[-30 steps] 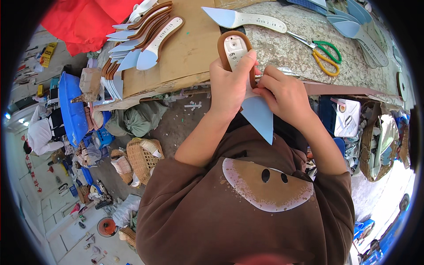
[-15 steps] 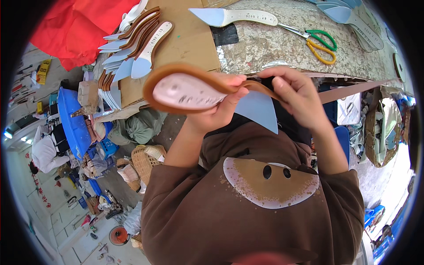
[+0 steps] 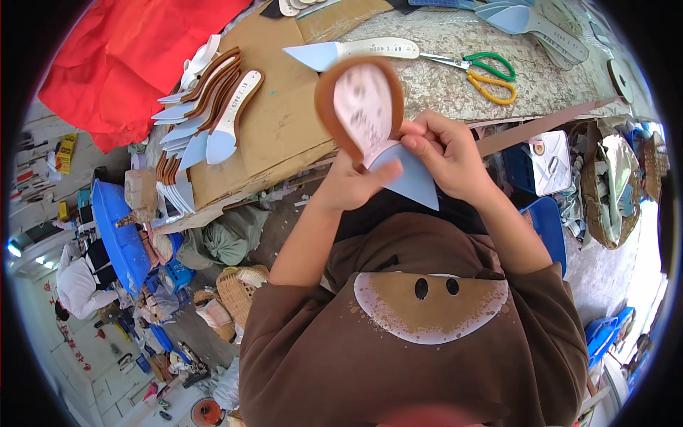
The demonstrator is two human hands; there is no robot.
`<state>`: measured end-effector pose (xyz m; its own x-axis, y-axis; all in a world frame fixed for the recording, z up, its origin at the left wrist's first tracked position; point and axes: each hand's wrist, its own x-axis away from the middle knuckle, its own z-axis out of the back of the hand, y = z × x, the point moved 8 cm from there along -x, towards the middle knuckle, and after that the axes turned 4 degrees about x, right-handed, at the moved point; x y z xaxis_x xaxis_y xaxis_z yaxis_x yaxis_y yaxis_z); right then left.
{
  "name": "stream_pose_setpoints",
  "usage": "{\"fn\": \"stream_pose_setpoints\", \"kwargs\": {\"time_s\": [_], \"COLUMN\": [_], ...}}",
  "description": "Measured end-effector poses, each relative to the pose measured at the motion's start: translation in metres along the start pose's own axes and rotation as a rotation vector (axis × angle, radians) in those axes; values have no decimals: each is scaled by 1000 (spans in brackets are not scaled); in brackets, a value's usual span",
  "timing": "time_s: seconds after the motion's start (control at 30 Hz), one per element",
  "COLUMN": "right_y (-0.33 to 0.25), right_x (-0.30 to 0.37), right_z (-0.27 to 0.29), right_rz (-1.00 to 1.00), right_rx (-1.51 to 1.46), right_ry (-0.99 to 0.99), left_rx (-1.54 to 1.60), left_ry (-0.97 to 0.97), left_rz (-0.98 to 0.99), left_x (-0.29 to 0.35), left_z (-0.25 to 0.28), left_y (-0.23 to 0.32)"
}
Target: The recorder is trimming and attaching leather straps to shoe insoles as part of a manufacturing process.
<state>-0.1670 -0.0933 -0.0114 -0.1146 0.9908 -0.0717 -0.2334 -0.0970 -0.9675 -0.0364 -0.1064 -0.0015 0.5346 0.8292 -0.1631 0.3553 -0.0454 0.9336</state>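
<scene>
I hold an insole (image 3: 361, 99) in front of me, its pale heel pointing up and away and its light-blue toe (image 3: 413, 181) pointing down toward my lap. A brown strip (image 3: 328, 96) runs round the heel's edge. My left hand (image 3: 348, 186) is closed on the insole's middle from the left, its thumb blurred. My right hand (image 3: 452, 156) pinches at the opposite edge, thumb against fingers; the strip's end there is hidden. Beyond, on the bench, lies another insole (image 3: 377, 48), white and light blue, beside scissors (image 3: 491, 67) with green and yellow handles.
Brown-edged insoles (image 3: 213, 99) are stacked on cardboard (image 3: 284, 107) at the left, by a red cloth (image 3: 135, 64). More insoles (image 3: 526, 25) lie at the far right. A long brown band (image 3: 544, 127) stretches along the bench's front edge. A blue tub (image 3: 117, 231) stands left.
The held insole has turned, its heel swinging from pointing left to pointing up. My right hand has come closer to my left. The strip stretch seen between them no longer shows. The view has shifted.
</scene>
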Motion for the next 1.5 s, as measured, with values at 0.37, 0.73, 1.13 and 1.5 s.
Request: {"fn": "stream_pose_setpoints", "kwargs": {"time_s": [0.37,0.73,1.13,1.5], "right_y": [22,81,18,34], "right_x": [-54,-50,60,63], "right_z": [83,148,35,-59], "right_rz": [185,192,-114,-223], "right_rx": [844,1211,58,48], "right_ry": [-115,96,-330,-483], "left_rx": [132,260,-169,-1212], "left_ry": [-296,508,483,147], "left_rz": [645,412,99,-726], "left_x": [86,154,59,76], "left_z": [37,163,95,10], "left_y": [-41,0,23,42]}}
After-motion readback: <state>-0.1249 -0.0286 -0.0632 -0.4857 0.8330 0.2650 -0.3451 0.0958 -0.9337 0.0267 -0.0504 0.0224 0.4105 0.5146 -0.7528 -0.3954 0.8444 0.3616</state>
